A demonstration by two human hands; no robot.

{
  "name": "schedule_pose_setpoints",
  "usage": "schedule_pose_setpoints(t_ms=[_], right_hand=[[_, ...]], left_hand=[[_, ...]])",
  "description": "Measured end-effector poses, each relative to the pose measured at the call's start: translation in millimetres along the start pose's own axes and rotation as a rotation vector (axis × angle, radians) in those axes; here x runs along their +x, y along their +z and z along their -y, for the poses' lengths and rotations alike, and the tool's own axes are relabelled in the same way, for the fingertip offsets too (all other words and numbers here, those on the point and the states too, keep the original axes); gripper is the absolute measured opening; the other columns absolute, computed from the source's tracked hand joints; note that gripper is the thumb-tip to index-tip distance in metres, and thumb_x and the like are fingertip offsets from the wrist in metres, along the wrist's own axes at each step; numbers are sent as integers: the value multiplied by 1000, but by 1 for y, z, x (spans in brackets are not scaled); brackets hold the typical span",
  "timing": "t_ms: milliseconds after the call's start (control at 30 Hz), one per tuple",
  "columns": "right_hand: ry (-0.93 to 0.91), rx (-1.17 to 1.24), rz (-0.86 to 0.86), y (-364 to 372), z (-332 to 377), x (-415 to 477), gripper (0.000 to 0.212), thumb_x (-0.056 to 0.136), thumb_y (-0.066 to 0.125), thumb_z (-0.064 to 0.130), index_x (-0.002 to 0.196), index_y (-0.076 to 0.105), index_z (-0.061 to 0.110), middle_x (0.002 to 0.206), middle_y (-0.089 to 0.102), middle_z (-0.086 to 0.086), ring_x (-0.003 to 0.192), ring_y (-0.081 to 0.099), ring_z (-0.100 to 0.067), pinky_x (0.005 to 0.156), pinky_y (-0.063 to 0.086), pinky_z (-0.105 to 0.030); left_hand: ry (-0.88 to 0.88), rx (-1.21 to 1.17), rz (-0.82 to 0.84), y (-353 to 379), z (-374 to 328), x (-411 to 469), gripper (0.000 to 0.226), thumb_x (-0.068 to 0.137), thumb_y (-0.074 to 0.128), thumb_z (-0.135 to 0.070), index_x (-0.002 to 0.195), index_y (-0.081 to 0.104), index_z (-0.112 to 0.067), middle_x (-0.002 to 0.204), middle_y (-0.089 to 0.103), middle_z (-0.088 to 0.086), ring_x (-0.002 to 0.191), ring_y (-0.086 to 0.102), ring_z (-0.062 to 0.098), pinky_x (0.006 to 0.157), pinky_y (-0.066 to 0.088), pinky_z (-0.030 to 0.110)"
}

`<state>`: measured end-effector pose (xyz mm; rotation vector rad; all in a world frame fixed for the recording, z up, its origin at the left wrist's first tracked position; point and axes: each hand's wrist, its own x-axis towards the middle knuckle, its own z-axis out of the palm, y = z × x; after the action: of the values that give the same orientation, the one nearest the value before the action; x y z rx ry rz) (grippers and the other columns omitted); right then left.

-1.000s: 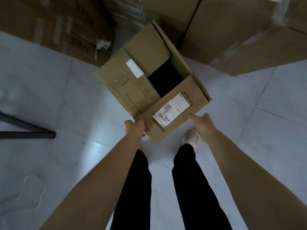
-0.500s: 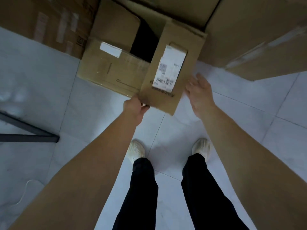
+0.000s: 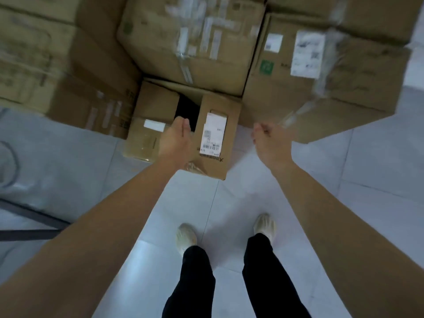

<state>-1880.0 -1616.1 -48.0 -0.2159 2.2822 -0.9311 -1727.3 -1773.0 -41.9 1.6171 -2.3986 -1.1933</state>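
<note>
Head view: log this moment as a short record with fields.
box: cardboard box on the tiled floor, flaps parted, dark gap between them
label: shipping label on the flap nearer the right hand
left: left hand over the box by the gap, fingers straight; contact unclear
right: right hand beside the box, loosely curled, holding nothing
behind: stacked cartons close behind the box

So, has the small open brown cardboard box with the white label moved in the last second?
Yes. The small open brown cardboard box has slid away from the person and turned square, into the gap against the big stacked cartons.
</note>
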Motion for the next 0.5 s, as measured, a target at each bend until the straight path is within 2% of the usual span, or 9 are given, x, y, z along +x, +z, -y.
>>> schedule_pose_setpoints(t_ms=[67,133,267,333,400,500], right_hand=[[-118,-25,-47,-49,52,-21,33,104,48,35,108,72,14,98,73,-4,92,66,-22,77,46,-31],[-200,-53,-119,-98,104,-45,31,105,47,35,105,70,14,90,69,-1,85,62,-19,70,38,-28],[-387,19,-377,-199,215,-115,33,105,46,35,91,67,14,78,69,-1,72,62,-18,67,47,-36],[-455,50,-477,-249,269,-163,38,106,42,39,90,66,14,77,69,-2,71,63,-19,69,49,-35],[-487,62,-533,-285,304,-205,43,107,38,43,97,68,14,82,72,-3,77,67,-20,76,54,-37],[-520,23,-622,-326,331,-276,47,107,35,46,101,69,15,86,73,-2,83,67,-19,82,54,-38]], left_hand=[[184,20,-24,-46,-67,-7,34,109,33,-25,95,53,-2,72,55,8,64,51,24,63,40,39],[328,45,-24,-95,-134,-19,33,109,33,-23,93,54,-3,72,57,10,65,54,29,62,41,43],[545,59,-153,-208,-268,-59,30,109,33,-25,90,50,-9,74,58,8,69,57,32,62,42,42],[654,54,-237,-271,-331,-96,35,109,32,-29,84,47,-9,69,56,7,61,53,26,59,39,40],[735,18,-296,-316,-372,-128,42,109,31,-33,74,40,-14,61,46,1,54,42,17,54,29,36],[846,-35,-338,-368,-411,-187,47,109,29,-38,66,32,-19,57,40,0,51,38,15,50,26,33]])
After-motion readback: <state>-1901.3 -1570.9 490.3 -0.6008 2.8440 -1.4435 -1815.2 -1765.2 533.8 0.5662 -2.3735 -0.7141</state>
